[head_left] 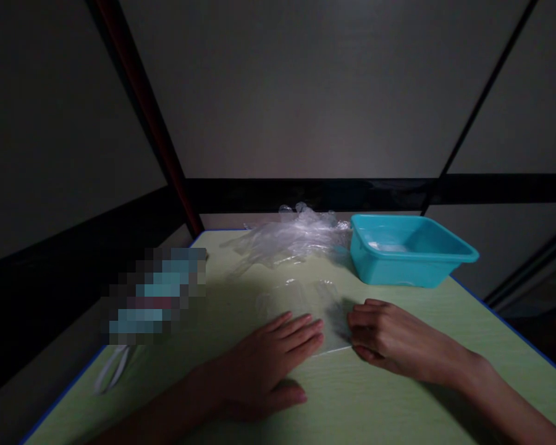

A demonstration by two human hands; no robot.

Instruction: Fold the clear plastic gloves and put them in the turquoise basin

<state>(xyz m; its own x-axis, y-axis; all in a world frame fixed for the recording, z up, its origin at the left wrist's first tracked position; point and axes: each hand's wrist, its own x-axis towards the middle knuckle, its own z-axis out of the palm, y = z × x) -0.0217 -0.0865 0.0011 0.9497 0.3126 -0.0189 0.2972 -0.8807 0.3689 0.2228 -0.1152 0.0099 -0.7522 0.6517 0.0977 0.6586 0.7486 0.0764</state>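
Note:
A thin, clear plastic glove point(312, 303) lies spread on the light green table, its finger-like strips pointing away from me and a straight edge towards me. My left hand point(278, 352) rests flat on its left part, fingers stretched out. At the glove's right edge, my right hand point(382, 334) is closed, with its fingertips curled against the plastic. The exact grip is hidden under those fingers. Beyond both hands sits a loose, crumpled heap of similar clear plastic gloves point(296, 238).
A turquoise plastic basin point(403, 269) stands at the back right, with something clear or whitish inside. On the left edge lies a pixelated blue object point(167, 290) with a white strap point(113, 371). Light panelled walls point(306, 93) rise behind the table point(352, 408).

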